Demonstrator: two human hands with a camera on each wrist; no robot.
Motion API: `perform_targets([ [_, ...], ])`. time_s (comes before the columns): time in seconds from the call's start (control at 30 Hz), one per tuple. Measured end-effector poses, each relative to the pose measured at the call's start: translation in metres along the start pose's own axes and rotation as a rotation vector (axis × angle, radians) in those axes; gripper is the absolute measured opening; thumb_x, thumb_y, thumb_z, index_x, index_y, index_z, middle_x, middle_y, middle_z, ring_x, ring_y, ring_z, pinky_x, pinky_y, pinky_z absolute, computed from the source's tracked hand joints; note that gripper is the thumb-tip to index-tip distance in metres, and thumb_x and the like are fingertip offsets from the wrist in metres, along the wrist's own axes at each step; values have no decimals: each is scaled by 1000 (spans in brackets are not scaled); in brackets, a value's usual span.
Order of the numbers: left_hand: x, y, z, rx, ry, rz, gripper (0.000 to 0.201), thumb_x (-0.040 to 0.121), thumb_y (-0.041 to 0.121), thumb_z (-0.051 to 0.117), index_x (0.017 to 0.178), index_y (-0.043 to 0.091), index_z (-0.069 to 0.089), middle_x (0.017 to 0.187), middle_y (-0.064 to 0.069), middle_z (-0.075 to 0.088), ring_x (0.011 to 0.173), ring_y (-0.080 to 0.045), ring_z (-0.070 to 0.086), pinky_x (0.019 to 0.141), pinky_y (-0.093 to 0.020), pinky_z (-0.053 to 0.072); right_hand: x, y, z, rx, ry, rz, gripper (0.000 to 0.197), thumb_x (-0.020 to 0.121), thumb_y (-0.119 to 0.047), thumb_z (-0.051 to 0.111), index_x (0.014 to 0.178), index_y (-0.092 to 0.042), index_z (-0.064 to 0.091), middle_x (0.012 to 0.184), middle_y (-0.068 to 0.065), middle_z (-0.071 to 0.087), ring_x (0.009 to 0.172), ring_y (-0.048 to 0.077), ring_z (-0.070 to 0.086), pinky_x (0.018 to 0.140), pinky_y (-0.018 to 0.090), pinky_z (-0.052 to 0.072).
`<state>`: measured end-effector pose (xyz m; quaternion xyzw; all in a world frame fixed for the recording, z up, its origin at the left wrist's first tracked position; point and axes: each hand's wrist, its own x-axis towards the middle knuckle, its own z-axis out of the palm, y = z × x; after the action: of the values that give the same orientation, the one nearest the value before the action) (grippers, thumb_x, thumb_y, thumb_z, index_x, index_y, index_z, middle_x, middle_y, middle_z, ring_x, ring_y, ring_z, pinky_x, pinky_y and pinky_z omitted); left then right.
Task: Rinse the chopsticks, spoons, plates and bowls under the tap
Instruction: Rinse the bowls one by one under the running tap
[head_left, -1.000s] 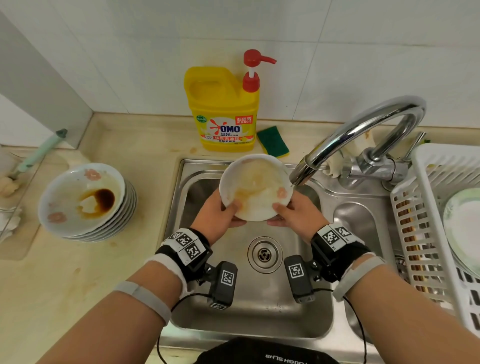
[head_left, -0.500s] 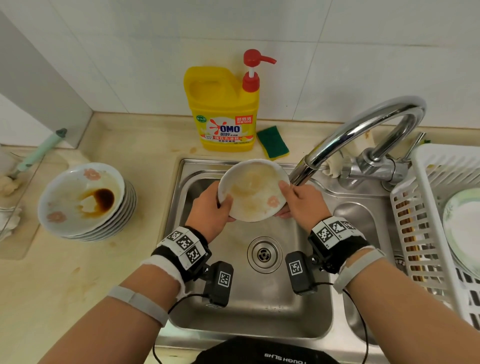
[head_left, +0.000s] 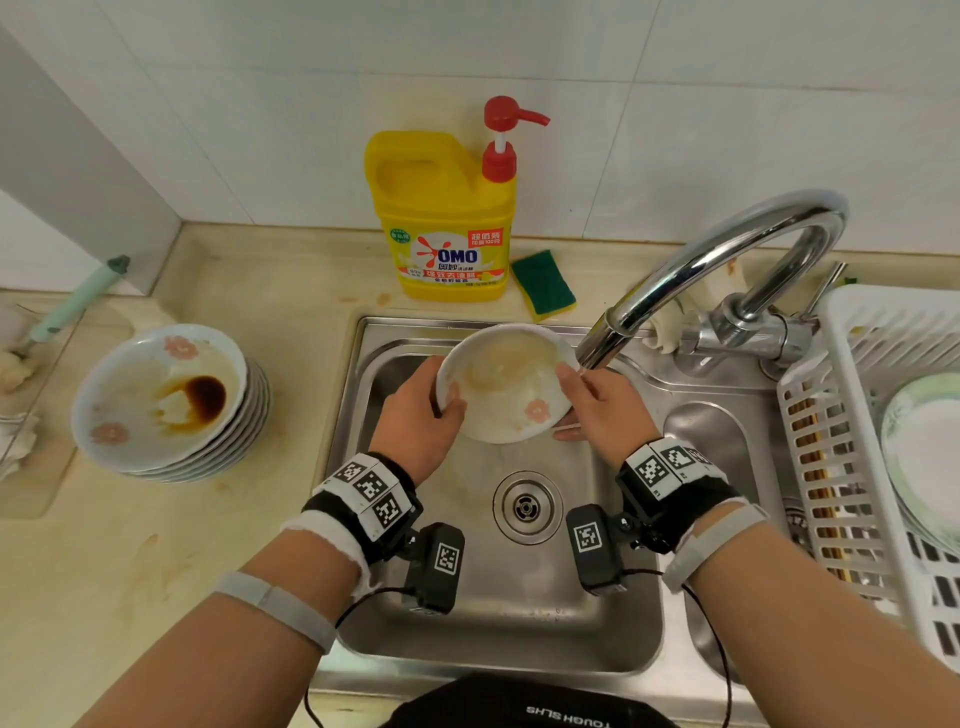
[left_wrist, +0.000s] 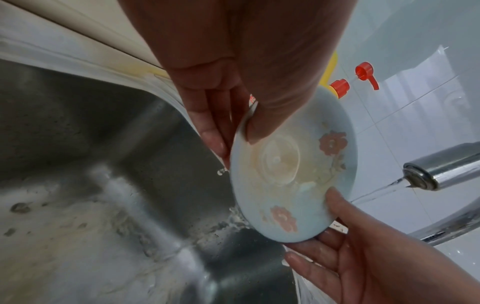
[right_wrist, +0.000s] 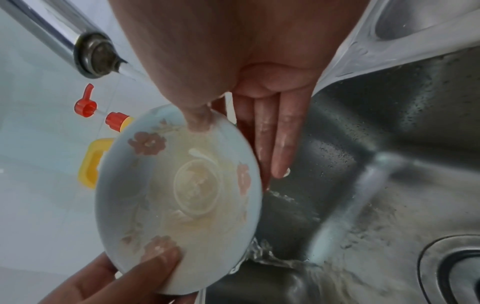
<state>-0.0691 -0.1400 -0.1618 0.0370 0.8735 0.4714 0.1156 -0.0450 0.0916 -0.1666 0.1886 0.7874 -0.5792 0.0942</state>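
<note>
A small white dish with pink flowers (head_left: 506, 382) (left_wrist: 293, 179) (right_wrist: 179, 197) is tilted over the steel sink (head_left: 519, 613), beside the tap spout (head_left: 602, 343). My left hand (head_left: 418, 415) pinches its left rim, thumb inside. My right hand (head_left: 602, 410) pinches the right rim, thumb on the inner face and fingers behind. Water runs from the tap (left_wrist: 384, 189) and off the dish's lower edge (right_wrist: 257, 253). The dish's centre has a yellowish film.
A stack of dirty flowered plates (head_left: 166, 400) with brown sauce sits on the counter at left. The yellow detergent bottle (head_left: 447, 223) and green sponge (head_left: 543, 283) stand behind the sink. A white drying rack (head_left: 852, 457) with a plate and chopsticks is at right.
The dish has turned in my hands and tipped more towards me; the pink flower moved to the lower right. My right hand shifted up the rim, close under the spout.
</note>
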Motion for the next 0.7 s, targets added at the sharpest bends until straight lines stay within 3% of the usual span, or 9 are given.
perform_targets([
  [0.07, -2, 0, 0, -78, -16, -28, 38, 94, 15, 66, 129, 25, 56, 111, 9, 66, 101, -5, 61, 78, -16, 49, -1, 1, 0, -36, -1, -34, 30, 105, -35, 52, 95, -10, 65, 102, 16, 69, 78, 23, 75, 67, 39, 65],
  [0.13, -3, 0, 1, -192, -33, -79, 37, 91, 13, 70, 125, 25, 59, 111, 8, 68, 104, -7, 64, 82, -23, 56, -1, 2, 2, -36, -13, -15, 25, 106, -27, 51, 103, -6, 64, 106, 17, 69, 81, 24, 76, 69, 41, 65],
  [0.27, -8, 6, 12, -523, -142, -285, 22, 96, 8, 67, 117, 11, 63, 119, -12, 70, 104, -21, 70, 78, -31, 62, -9, -4, 9, 148, -120, 63, 16, 107, -11, 48, 121, -12, 56, 108, 15, 70, 84, 26, 76, 72, 36, 64],
  [0.37, -11, 8, 19, -690, -145, -370, 30, 99, 8, 61, 129, 4, 59, 123, -15, 68, 110, -30, 69, 79, -38, 62, -12, -5, 13, 172, -179, 62, 20, 105, -7, 50, 123, -17, 53, 108, 13, 70, 86, 25, 76, 75, 37, 64],
  [0.47, -10, 9, 17, -677, -146, -358, 25, 101, 6, 57, 125, 5, 59, 121, -16, 68, 105, -31, 71, 77, -37, 63, -11, -3, 13, 161, -146, 60, 28, 102, -5, 54, 125, -20, 49, 112, 8, 69, 92, 24, 75, 75, 39, 64],
  [0.57, -9, 11, 14, -571, -164, -307, 22, 102, 6, 54, 124, 8, 57, 119, -13, 66, 101, -28, 71, 76, -38, 63, -5, 0, 11, 169, -24, 49, 28, 100, -2, 53, 124, -16, 55, 112, 4, 70, 99, 18, 70, 73, 37, 64],
  [0.63, -8, 13, 13, -520, -177, -278, 24, 102, 6, 53, 126, 9, 56, 119, -10, 65, 104, -26, 69, 76, -38, 64, -2, 0, 10, 144, 25, 23, 26, 101, -8, 53, 123, -17, 62, 107, 4, 72, 99, 20, 71, 73, 39, 64],
  [0.7, -7, 14, 14, -503, -181, -266, 26, 102, 5, 54, 127, 10, 56, 119, -9, 66, 107, -26, 68, 75, -38, 64, -1, -2, 7, 112, 60, -10, 15, 103, -21, 55, 110, -26, 69, 100, 8, 73, 94, 23, 73, 71, 40, 65],
])
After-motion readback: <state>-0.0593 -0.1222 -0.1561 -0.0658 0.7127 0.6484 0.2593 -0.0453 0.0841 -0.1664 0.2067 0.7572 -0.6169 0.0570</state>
